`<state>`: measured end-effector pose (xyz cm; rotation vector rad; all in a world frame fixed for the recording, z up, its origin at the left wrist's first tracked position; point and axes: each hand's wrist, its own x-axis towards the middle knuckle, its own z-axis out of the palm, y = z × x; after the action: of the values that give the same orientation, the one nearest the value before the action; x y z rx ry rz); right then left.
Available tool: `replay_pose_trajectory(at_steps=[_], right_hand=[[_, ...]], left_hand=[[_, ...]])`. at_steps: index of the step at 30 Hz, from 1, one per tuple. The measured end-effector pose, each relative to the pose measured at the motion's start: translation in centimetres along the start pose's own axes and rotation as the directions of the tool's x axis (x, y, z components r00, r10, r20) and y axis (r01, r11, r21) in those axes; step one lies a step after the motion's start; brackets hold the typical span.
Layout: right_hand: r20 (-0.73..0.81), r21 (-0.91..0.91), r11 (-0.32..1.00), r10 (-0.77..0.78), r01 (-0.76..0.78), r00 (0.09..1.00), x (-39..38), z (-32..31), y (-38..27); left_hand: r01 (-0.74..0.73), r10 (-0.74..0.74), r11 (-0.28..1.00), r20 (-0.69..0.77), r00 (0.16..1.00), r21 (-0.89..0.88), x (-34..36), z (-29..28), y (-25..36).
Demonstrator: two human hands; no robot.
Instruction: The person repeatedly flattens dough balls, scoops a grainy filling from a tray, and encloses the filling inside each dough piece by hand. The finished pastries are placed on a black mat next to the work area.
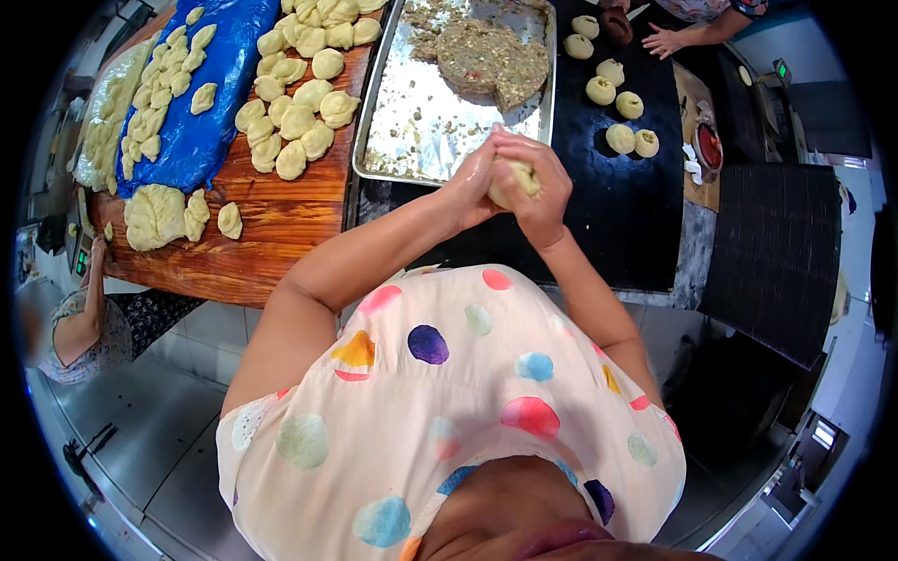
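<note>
A pale ball of dough [510, 190] is cupped between my two hands, in front of the tray's near right corner. My left hand [474, 178] wraps it from the left. My right hand [544, 187] curls round its right side, and the fingertips of both hands meet on the far side. The fingers cover much of the ball. Just beyond lies a metal tray [402, 126] with a mound of brownish minced filling [496, 61]. Several rounded filled buns [601, 91] stand on the black surface [599, 215] to the right.
Several flattened dough pieces [297, 122] cover the wooden table [281, 220] on the left, with a larger dough lump [154, 217] and blue plastic sheeting [224, 112]. A co-worker's hand [662, 41] reaches in at far right. Another person [79, 327] works at far left. A red-filled bowl [708, 148] sits at right.
</note>
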<state>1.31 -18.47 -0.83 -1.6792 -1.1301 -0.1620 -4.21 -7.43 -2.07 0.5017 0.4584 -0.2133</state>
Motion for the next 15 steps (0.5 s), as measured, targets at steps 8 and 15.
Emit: replay_pose_trajectory(at_steps=[8, 15], right_hand=[[-0.336, -0.005, 0.997, 0.074, -0.080, 0.939, -0.8, 5.5, 0.9], [0.043, 0.107, 0.992, 0.067, -0.071, 0.997, -0.2, 2.4, -1.2]], left_hand=[[-0.283, 0.290, 0.911, -0.022, 0.957, -0.300, 1.3, -1.6, -1.0], [-0.003, 0.002, 1.000, -0.028, 1.000, -0.001, -0.5, -3.3, 2.1]])
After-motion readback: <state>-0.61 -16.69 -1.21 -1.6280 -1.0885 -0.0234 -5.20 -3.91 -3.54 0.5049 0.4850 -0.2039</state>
